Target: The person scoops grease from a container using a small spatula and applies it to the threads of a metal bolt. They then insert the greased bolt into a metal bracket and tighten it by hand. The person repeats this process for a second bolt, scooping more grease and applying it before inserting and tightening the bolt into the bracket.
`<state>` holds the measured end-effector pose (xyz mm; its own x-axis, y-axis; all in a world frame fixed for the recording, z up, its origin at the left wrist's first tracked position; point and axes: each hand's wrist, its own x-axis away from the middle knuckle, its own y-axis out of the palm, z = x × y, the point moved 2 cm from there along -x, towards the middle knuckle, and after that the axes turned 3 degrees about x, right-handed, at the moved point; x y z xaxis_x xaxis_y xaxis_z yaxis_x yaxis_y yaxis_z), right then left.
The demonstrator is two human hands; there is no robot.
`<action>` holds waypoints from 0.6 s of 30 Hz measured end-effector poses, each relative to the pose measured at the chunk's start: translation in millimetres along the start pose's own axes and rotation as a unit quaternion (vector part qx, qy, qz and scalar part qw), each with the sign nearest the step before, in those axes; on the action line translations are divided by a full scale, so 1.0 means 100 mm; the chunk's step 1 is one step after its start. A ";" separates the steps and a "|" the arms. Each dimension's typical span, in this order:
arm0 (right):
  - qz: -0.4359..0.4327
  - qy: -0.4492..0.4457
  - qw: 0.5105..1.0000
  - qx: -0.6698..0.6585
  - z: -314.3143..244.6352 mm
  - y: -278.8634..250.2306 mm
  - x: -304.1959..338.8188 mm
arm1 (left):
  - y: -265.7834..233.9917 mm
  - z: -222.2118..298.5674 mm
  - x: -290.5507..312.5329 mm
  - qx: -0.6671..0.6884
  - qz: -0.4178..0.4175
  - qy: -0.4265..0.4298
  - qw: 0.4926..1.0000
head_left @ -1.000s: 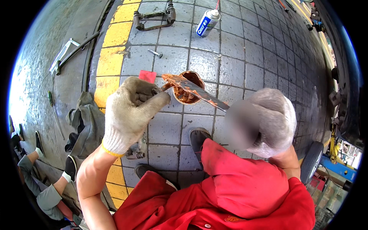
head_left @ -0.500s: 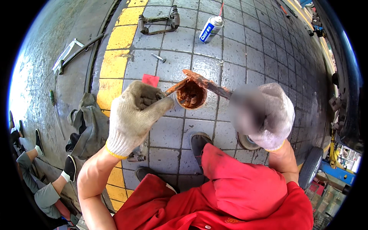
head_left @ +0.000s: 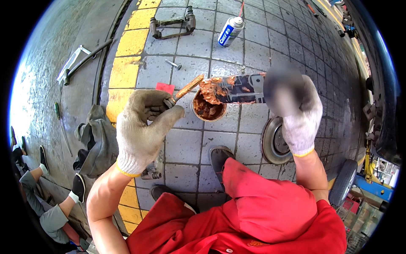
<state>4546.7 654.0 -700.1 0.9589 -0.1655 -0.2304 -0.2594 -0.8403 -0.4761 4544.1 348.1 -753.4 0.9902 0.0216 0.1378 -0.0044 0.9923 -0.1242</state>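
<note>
My left hand [head_left: 146, 127], in a whitish knit work glove, is closed on the dark end of a thin pin [head_left: 190, 86] coated in copper-coloured grease. My right hand [head_left: 302, 116], gloved too, grips a flat dark strip [head_left: 249, 89] with printed markings. Its fingers are partly hidden by a blurred patch. A thick smear of the same grease covers the strip's left end, which lies beside the pin's tip. Below them an open round tin [head_left: 211, 113] of copper-coloured grease stands on the tiles.
A brake caliper bracket [head_left: 173, 29], a spray can [head_left: 231, 31] with a red straw, a bolt [head_left: 173, 64] and a red square [head_left: 165, 88] lie ahead. A brake disc [head_left: 270, 146] is by my right wrist. Left are a grey cloth [head_left: 99, 148], a screwdriver [head_left: 62, 122] and another person's legs [head_left: 59, 216].
My right hand has risen and turned the strip, so its broad face now shows and it lies nearly level. My left hand has shifted slightly left, with the pin pointing more upward.
</note>
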 end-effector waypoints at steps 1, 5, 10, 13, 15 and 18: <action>-0.005 0.052 0.998 -0.041 -0.01 0.03 -0.02 | 0.00 -0.01 0.01 0.006 0.001 0.019 1.000; -0.013 0.231 0.953 -0.196 0.17 0.07 -0.08 | -0.05 -0.13 0.02 -0.027 -0.039 0.140 0.989; -0.007 0.356 0.878 -0.320 0.47 -0.01 -0.10 | -0.11 -0.21 0.01 -0.075 -0.067 0.193 0.976; -0.012 0.355 0.878 -0.321 0.53 -0.04 -0.12 | -0.12 -0.27 0.02 -0.042 -0.041 0.210 0.976; -0.022 0.356 0.881 -0.312 0.46 0.02 -0.11 | -0.12 -0.27 0.02 -0.041 -0.044 0.231 0.971; -0.025 0.389 0.872 -0.296 0.44 0.11 -0.04 | -0.08 -0.20 0.03 -0.050 -0.062 0.228 0.970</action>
<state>4535.3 668.0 -741.6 0.8145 -0.2282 0.5334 -0.3321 -0.9372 0.1063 4549.4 337.6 -771.3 0.9412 -0.1760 -0.2883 0.1097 0.9665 -0.2319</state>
